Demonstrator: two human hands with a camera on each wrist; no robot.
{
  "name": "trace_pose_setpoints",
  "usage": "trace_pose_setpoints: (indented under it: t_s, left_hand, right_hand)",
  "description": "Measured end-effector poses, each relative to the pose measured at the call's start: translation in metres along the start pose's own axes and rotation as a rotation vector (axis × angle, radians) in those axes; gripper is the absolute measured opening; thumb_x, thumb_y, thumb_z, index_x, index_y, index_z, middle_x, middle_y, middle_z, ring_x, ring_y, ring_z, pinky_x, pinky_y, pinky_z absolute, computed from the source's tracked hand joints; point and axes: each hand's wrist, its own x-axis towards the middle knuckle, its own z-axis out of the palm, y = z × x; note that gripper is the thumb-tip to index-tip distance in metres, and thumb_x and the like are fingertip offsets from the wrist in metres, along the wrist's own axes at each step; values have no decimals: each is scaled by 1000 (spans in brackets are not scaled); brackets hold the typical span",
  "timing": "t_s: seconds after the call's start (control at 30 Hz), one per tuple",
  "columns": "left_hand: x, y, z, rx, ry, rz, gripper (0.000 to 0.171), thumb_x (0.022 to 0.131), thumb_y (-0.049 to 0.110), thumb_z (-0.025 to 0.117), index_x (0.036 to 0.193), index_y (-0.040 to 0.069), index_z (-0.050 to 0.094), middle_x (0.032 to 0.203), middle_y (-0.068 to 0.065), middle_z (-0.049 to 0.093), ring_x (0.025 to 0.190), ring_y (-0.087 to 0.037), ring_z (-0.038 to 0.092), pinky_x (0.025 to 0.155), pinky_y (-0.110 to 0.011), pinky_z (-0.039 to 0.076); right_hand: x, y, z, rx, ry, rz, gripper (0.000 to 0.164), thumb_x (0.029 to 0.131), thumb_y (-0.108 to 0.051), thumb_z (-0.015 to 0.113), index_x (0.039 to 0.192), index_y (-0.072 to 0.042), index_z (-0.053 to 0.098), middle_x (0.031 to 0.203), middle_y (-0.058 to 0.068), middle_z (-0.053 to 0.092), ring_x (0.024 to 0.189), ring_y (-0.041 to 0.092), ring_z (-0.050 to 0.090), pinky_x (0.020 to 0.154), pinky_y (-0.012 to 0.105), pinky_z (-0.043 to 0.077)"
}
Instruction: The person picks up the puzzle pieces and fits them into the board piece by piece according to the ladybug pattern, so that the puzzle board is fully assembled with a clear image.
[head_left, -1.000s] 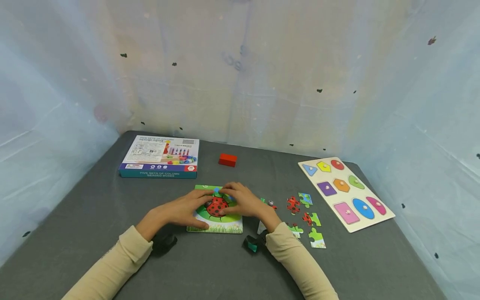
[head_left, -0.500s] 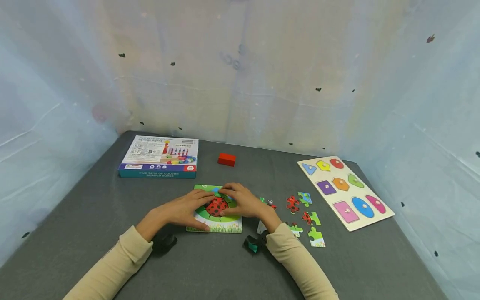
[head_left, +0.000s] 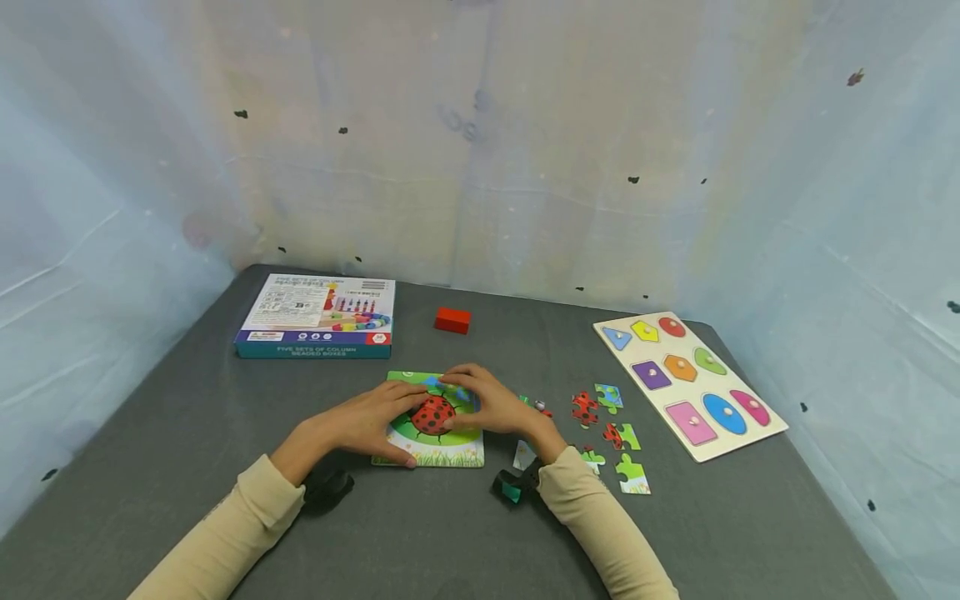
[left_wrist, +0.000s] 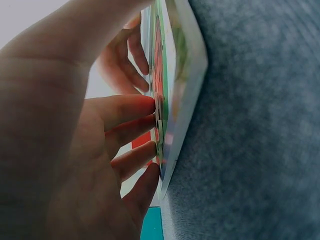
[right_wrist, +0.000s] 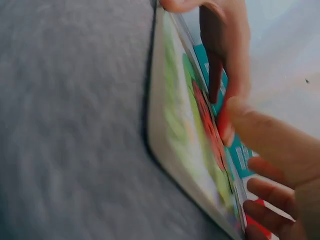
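A square ladybug puzzle board (head_left: 450, 457) lies flat on the dark table, with both hands over it. My left hand (head_left: 360, 419) rests on its left part, the fingertips touching the ladybug picture and the thumb near the front edge. Over the right part, my right hand (head_left: 491, 402) has its thumb beside the red ladybug and its fingers reaching to the back right of the board. The left wrist view shows the left fingers (left_wrist: 132, 106) fairly straight against raised piece edges. In the right wrist view, the right thumb (right_wrist: 270, 132) hovers over or touches the board; I cannot tell which.
Several loose puzzle pieces (head_left: 585, 410) lie right of the board, some partly hidden by the right wrist. A shape peg board (head_left: 678, 396) lies farther right. Behind stand a red block (head_left: 452, 320) and a flat beaded-boxes carton (head_left: 315, 317). Plastic sheeting surrounds the table.
My right hand and wrist have shifted very slightly to the right over the board. The left hand and the puzzle board stay almost where they were.
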Motion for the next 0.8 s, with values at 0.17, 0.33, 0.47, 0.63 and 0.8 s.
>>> trace_pose_setpoints:
  t_s: [0.17,0.33,0.47,0.63,0.8]
  left_hand:
    - [0,-1,1,-2,8,2,94,73,64,66,143,8,36,146,-10,34,132,-30,31,101,-53,33]
    - [0,0,1,-2,16,6,93,73,63,67,142,9,37,145,-10,35,131,-30,31,101,-53,32]
    - [-1,0,1,4,15,11,92,73,62,67,142,9,38,145,-10,35,131,-29,31,101,-53,32]
    - [-1,0,1,2,11,10,92,73,63,67,143,10,37,146,-9,34,131,-29,30,102,-52,32]
    - [0,-1,1,-2,11,3,93,73,64,66,143,11,36,145,-8,35,132,-29,30,102,-53,31]
  right_hand:
    - [-10,4,-12,148,88,0,63,82,-20,73,137,-7,45,137,8,39,127,23,38,101,46,35]
    - [-28,-4,-36,203,159,-15,62,80,-4,71,135,2,44,137,18,39,125,33,38,102,52,31]
    - [-47,-15,-57,230,180,23,61,80,2,69,134,7,42,135,24,38,124,38,37,104,52,29]
    - [-71,-8,-72,237,210,82,61,81,4,68,135,7,40,134,23,38,125,38,37,105,52,28]
    - [-92,1,-85,215,242,110,61,82,4,66,136,8,37,135,25,37,125,44,35,104,54,27]
